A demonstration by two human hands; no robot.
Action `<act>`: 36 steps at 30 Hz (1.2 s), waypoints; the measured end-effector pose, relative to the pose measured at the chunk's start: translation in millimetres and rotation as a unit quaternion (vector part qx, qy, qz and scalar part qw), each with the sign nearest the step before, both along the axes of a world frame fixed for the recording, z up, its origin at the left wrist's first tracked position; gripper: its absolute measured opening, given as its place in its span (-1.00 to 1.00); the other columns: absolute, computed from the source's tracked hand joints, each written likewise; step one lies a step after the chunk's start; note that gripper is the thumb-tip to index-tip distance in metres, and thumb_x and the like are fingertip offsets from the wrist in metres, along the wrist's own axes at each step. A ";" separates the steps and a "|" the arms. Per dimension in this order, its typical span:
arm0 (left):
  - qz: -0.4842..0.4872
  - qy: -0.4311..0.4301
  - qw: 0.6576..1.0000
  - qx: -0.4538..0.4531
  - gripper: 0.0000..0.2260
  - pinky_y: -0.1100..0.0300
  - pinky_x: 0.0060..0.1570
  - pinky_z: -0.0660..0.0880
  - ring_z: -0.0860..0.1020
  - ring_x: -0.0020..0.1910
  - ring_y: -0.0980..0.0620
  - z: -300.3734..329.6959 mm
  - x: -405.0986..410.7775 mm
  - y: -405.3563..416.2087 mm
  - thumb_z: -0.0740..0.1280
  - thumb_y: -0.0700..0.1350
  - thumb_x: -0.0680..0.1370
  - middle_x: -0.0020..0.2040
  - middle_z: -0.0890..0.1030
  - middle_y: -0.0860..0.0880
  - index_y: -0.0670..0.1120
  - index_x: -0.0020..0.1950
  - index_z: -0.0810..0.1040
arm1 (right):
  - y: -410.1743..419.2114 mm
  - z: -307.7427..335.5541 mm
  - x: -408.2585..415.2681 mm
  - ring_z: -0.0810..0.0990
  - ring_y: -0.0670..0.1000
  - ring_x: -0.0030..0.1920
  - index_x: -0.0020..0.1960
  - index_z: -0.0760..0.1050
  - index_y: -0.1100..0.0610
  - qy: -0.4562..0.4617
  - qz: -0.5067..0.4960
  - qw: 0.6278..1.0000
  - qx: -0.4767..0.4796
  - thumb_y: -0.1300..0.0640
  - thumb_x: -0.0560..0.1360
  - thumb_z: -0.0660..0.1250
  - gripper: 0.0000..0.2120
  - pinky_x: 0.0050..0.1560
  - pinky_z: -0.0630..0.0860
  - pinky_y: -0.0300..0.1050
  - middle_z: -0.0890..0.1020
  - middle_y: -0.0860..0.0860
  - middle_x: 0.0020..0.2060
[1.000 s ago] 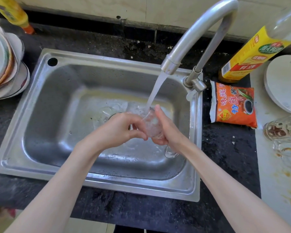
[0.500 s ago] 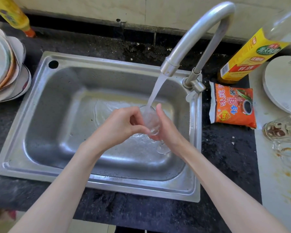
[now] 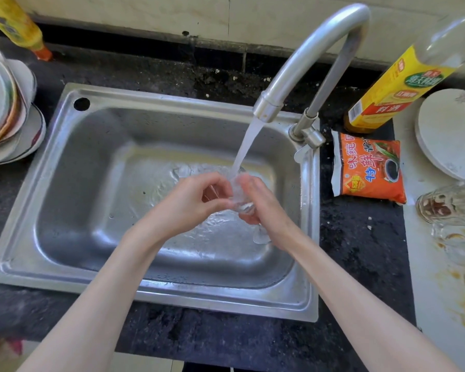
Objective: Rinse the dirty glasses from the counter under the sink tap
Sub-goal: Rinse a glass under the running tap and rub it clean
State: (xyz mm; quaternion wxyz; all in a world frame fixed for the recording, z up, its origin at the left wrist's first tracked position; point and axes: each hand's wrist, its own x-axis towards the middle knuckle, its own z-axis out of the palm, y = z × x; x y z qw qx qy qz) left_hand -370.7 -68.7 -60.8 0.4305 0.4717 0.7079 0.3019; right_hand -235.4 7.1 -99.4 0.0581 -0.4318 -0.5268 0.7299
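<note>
Mid-rinse — stemmed glass [image 3: 239, 196] gripped by right hand [image 3: 263, 208] under the tap [image 3: 304, 57] stream, left hand [image 3: 191, 202] fingers curled on its bowl — next, probably drain and swap for the dirty glass [image 3: 448, 202].

A single head-worn wide-angle view looks steeply down from close above the steel sink [image 3: 65, 167], facing the back wall, with the curved tap [image 3: 309, 52] near and counter edges bending outward.

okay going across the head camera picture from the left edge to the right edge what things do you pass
Stack of plates → sink → left hand → glass under the running tap → right hand → orange sauce packet → dirty glass lying on the stained counter.
</note>
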 end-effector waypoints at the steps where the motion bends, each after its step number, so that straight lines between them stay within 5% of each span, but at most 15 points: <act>1: -0.045 -0.006 0.999 -0.010 -0.83 0.37 -0.26 0.38 0.49 -0.32 0.22 1.3 -1.9 -0.9 0.45 -0.23 0.42 -0.31 0.55 0.15 0.02 -0.26 0.54 | 1.8 -0.5 0.8 0.32 -0.23 -0.59 0.12 0.46 0.09 0.006 -0.001 1.000 -0.020 -0.20 0.60 -0.10 -0.51 -0.58 0.20 -0.37 0.48 -0.10 -0.45; 5: -0.051 -0.006 0.997 -0.050 -0.86 0.43 -0.33 0.30 0.45 -0.40 0.29 4.3 -2.0 0.8 0.51 -0.20 0.34 -0.44 0.55 0.17 -0.04 -0.35 0.59 | 0.4 2.6 2.3 0.28 -0.19 -0.64 -0.29 0.51 0.07 0.026 0.037 0.996 -0.073 -0.27 0.58 -0.25 -0.30 -0.61 0.14 -0.36 0.47 -0.04 -0.59; 9: 0.037 0.048 0.998 -0.006 -0.76 0.42 -0.40 0.29 0.41 -0.47 0.28 -1.0 5.8 2.9 0.52 -0.15 0.35 -0.52 0.49 0.24 0.01 -0.37 0.47 | -2.2 -0.9 3.6 0.42 -0.18 -0.40 0.09 0.41 0.12 0.021 0.020 0.999 -0.012 -0.22 0.55 0.13 -0.59 -0.37 0.31 -0.31 0.47 -0.12 -0.34; 11: -0.003 0.020 1.000 -0.004 -0.81 0.43 -0.34 0.32 0.45 -0.43 0.28 2.1 4.4 1.8 0.49 -0.15 0.39 -0.44 0.53 0.32 0.04 -0.31 0.51 | 0.0 2.0 3.1 0.39 -0.22 -0.51 0.11 0.41 0.15 0.015 0.012 1.000 -0.019 -0.20 0.57 0.06 -0.57 -0.47 0.29 -0.38 0.46 -0.18 -0.46; 14: -0.127 -0.037 0.989 -0.070 -0.86 0.38 -0.08 0.46 0.57 -0.23 0.24 8.5 2.4 -1.9 0.46 -0.13 0.41 -0.22 0.64 0.29 0.13 -0.17 0.64 | 3.7 5.3 1.2 0.14 -0.16 -0.64 -0.16 0.49 0.17 0.004 0.048 0.998 -0.037 -0.21 0.61 -0.17 -0.39 -0.59 0.08 -0.33 0.29 -0.13 -0.66; 16: -0.148 -0.049 0.981 -0.112 -0.86 0.35 -0.06 0.47 0.57 -0.27 0.20 8.3 4.2 -4.9 0.45 -0.12 0.42 -0.14 0.69 0.13 0.13 -0.10 0.67 | 3.2 6.0 2.1 0.10 -0.12 -0.62 -0.35 0.43 0.13 -0.013 0.073 0.996 -0.050 -0.21 0.61 -0.18 -0.36 -0.50 -0.02 -0.27 0.26 -0.07 -0.67; 20: -0.033 -0.049 0.996 -0.069 -0.90 0.43 -0.34 0.38 0.49 -0.43 0.25 5.4 4.1 -5.6 0.51 -0.23 0.34 -0.41 0.61 0.10 -0.07 -0.30 0.64 | 0.8 1.8 4.2 0.21 -0.14 -0.59 -0.06 0.46 0.10 0.038 0.077 0.991 -0.103 -0.24 0.60 -0.17 -0.44 -0.53 0.09 -0.29 0.39 -0.10 -0.58; 23: 0.041 0.009 0.999 -0.018 -0.77 0.39 -0.40 0.32 0.40 -0.45 0.22 -0.2 4.2 -6.6 0.53 -0.21 0.32 -0.44 0.53 0.11 -0.05 -0.37 0.49 | 0.2 -2.9 1.3 0.38 -0.12 -0.42 0.14 0.44 0.12 0.050 0.063 0.995 -0.064 -0.29 0.53 0.08 -0.49 -0.39 0.27 -0.25 0.50 -0.08 -0.37; 26: 0.071 0.030 0.997 0.023 -0.80 0.40 -0.35 0.34 0.42 -0.41 0.20 -2.1 4.1 -8.5 0.50 -0.16 0.36 -0.44 0.52 0.16 -0.04 -0.32 0.47 | 1.3 -3.2 0.9 0.43 -0.04 -0.33 0.14 0.46 0.11 0.055 0.040 0.993 -0.094 -0.26 0.54 0.06 -0.52 -0.41 0.28 -0.26 0.52 0.04 -0.26; 29: 0.071 -0.015 0.997 0.034 -0.88 0.42 -0.26 0.37 0.47 -0.34 0.20 -1.6 -5.6 -9.0 0.40 -0.18 0.46 -0.29 0.56 0.10 -0.03 -0.25 0.52 | 2.4 0.0 3.5 0.41 -0.05 -0.52 0.18 0.45 0.08 0.069 0.050 0.974 -0.209 -0.26 0.57 -0.12 -0.45 -0.53 0.28 -0.29 0.58 0.15 -0.29; 33: 0.118 -0.081 0.989 0.043 -0.91 0.25 -0.06 0.45 0.53 -0.19 0.15 -6.8 -9.9 -5.4 0.33 -0.15 0.51 -0.21 0.59 0.04 -0.01 -0.18 0.53 | 3.8 -1.5 3.5 0.38 -0.08 -0.50 0.28 0.36 0.13 0.131 0.032 0.938 -0.321 -0.21 0.60 -0.11 -0.48 -0.50 0.35 -0.32 0.56 0.17 -0.23; 36: 0.156 -0.099 0.981 0.063 -0.93 0.33 -0.11 0.44 0.52 -0.21 0.19 -7.4 -6.8 4.8 0.33 -0.09 0.52 -0.23 0.57 0.13 0.01 -0.16 0.53 | 6.7 1.5 1.8 0.40 -0.09 -0.47 0.21 0.39 0.17 0.167 0.011 0.921 -0.353 -0.18 0.62 -0.14 -0.47 -0.49 0.34 -0.31 0.56 0.16 -0.24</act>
